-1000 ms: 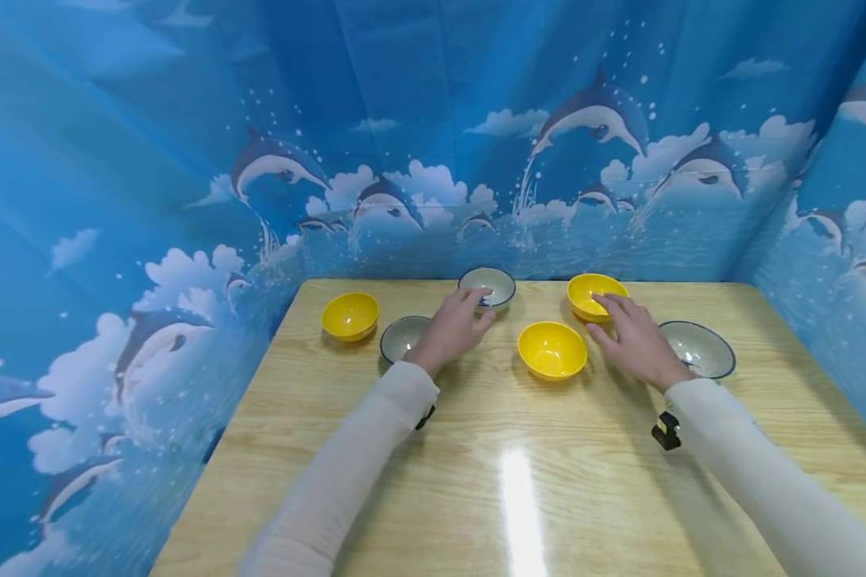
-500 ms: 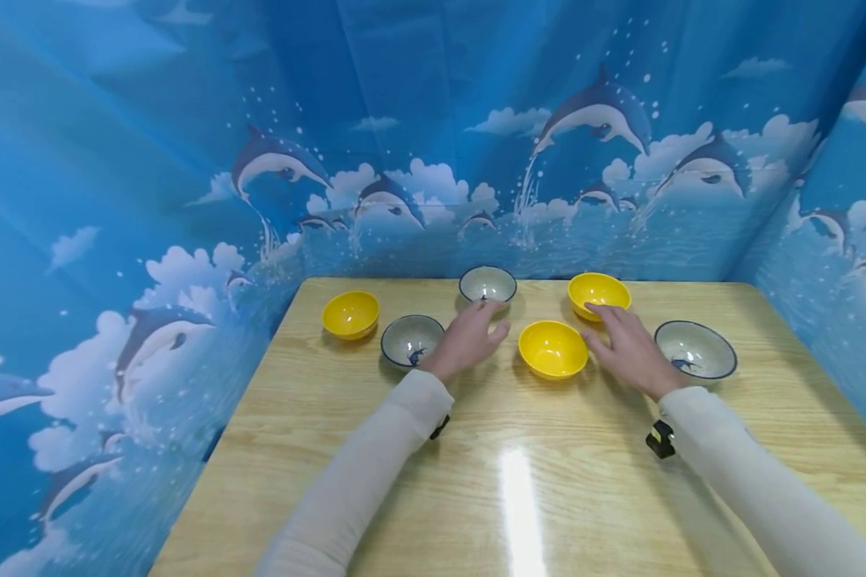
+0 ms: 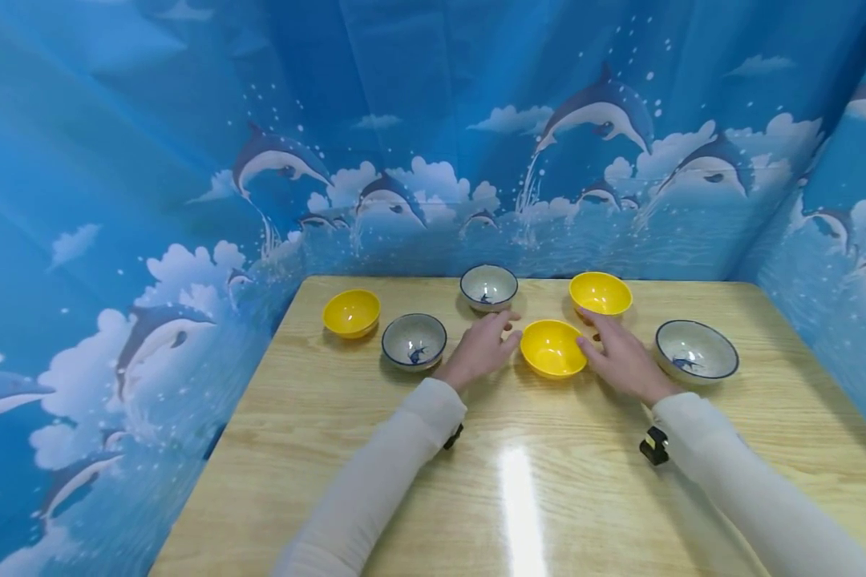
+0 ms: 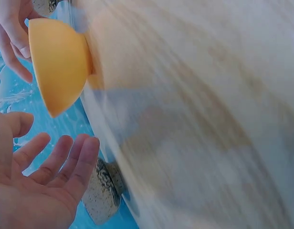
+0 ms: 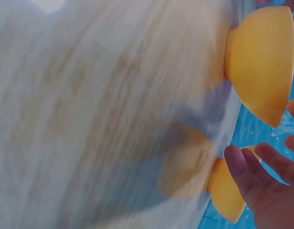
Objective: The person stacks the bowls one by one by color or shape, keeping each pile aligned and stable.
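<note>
Between my two hands a small yellow bowl (image 3: 552, 349) stands upright on the wooden table. My left hand (image 3: 482, 350) is at its left, thumb tip right at the rim; in the left wrist view its fingers (image 4: 66, 167) are spread and relaxed, with a gap to the bowl. On the other side is my right hand (image 3: 624, 358), its thumb close to the right rim. The right wrist view shows that hand's fingers (image 5: 247, 174) loosely extended, overlapping a second yellow bowl (image 3: 600, 294) farther back. Neither hand grips anything.
A patterned grey bowl (image 3: 488, 287) with a blue rim stands behind my left hand. Another grey bowl (image 3: 414, 342) and a yellow bowl (image 3: 351, 313) lie to the left, a wider grey bowl (image 3: 696, 351) to the right. A dolphin-print curtain (image 3: 404, 144) hangs behind the table (image 3: 332, 465).
My left hand has moved right and slightly toward me, from in front of the back grey bowl to the front yellow bowl. My right hand has drifted left toward that bowl. The bowls stay put.
</note>
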`<state>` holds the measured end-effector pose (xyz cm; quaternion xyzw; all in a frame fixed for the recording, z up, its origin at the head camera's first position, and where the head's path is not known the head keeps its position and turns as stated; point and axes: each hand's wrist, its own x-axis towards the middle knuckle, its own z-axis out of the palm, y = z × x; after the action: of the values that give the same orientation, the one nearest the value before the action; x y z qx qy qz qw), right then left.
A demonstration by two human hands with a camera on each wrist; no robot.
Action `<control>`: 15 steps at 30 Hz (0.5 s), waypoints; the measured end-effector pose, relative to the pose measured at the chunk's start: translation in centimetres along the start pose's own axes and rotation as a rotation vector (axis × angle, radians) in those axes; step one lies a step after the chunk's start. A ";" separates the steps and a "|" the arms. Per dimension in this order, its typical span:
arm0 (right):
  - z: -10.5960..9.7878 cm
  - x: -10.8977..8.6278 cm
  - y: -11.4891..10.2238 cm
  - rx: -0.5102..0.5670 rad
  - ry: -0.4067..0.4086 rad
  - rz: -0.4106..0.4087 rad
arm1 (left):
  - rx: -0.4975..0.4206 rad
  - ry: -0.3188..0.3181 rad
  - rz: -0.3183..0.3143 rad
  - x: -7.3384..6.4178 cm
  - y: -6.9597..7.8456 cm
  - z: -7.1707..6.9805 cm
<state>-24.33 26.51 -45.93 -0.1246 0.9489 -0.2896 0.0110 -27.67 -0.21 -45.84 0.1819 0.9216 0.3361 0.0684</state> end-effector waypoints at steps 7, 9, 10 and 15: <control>0.5 -0.1 0.0 0.065 -0.006 0.031 | -0.059 0.011 -0.049 0.1 0.1 1.2; 0.6 -0.2 0.0 0.080 0.005 0.032 | -0.060 0.019 -0.061 0.2 0.2 1.4; 0.7 -0.2 -0.1 0.089 0.009 0.035 | -0.061 0.023 -0.066 0.2 0.2 1.6; 1.1 -0.2 -0.2 0.141 0.014 0.061 | -0.079 0.040 -0.082 0.4 0.4 2.1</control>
<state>-23.99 25.78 -46.76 -0.0924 0.9295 -0.3563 0.0219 -27.40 1.43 -47.22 0.1345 0.9155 0.3726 0.0709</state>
